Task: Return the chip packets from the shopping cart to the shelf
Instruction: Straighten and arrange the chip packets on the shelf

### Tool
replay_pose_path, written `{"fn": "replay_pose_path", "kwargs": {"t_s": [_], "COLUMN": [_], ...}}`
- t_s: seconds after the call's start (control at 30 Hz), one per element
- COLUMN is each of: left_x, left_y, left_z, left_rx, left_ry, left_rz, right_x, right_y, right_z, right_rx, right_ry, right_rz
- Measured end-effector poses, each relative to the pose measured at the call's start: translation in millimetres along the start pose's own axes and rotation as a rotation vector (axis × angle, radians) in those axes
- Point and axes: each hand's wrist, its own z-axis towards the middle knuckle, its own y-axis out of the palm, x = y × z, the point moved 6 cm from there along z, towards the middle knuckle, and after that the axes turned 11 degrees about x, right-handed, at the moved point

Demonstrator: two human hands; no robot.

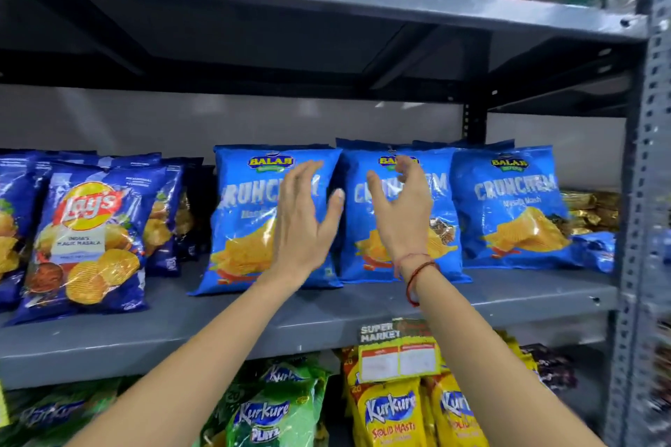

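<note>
Item: middle shelf [326, 316], grey metal, chip stock. Step in hand, as judged: settling returned packets upright in the row; the shopping cart is not in view, so the next move likely calls for turning back to it for another packet, if any remain. Left hand [303, 225]: open, fingers spread, empty, in front of the left Crunchem packet [247, 214]; whether the palm touches it cannot be told. Right hand [399, 207]: open, fingers loosely curled, gripping nothing, in front of the middle Crunchem packet [443, 229]; red thread [417, 276] on that wrist. Count, front row: three blue Balaji Crunchem packets standing side by side, the third, the right Crunchem packet [515, 207], just beside the middle one; edges of further blue packets show behind, number unclear. One fallen blue packet [595, 250] lies at the far right. Lay's packets [87, 239]: one clear in front, several behind and beside, count uncertain. Lower shelf: green Kurkure packets [268, 417] and yellow Kurkure packets [392, 417], at least two of the yellow fronting. Price tag [399, 359] hangs on the shelf edge.
</note>
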Motion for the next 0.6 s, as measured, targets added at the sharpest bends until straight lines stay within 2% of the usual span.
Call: {"fn": "replay_pose_path", "kwargs": {"t_s": [0.1,0.17,0.3,0.4,0.47,0.6], "left_x": [15,11,-11,-31,-37,-35], "left_y": [40,66,96,106,109,111], "left_z": [-9,-17,-25,-30,-34,-38], "left_rx": [-0.158,-0.231,-0.266,-0.252,-0.229,-0.118], "left_ry": [-0.056,-0.19,-0.628,-0.911,-0.979,-0.923], "left_rz": [-0.078,-0.092,-0.109,-0.163,-0.232,-0.352], "right_x": [27,54,110,128,127,123], "right_y": [-30,-43,-45,-35,-31,-27], "right_z": [27,40,47,42,43,54], "right_rx": [0.088,0.08,-0.171,-0.343,-0.372,-0.377], "right_ry": [-0.003,0.109,0.501,0.604,0.566,0.481], "right_rz": [-0.158,-0.205,-0.102,-0.027,0.034,0.208]}}
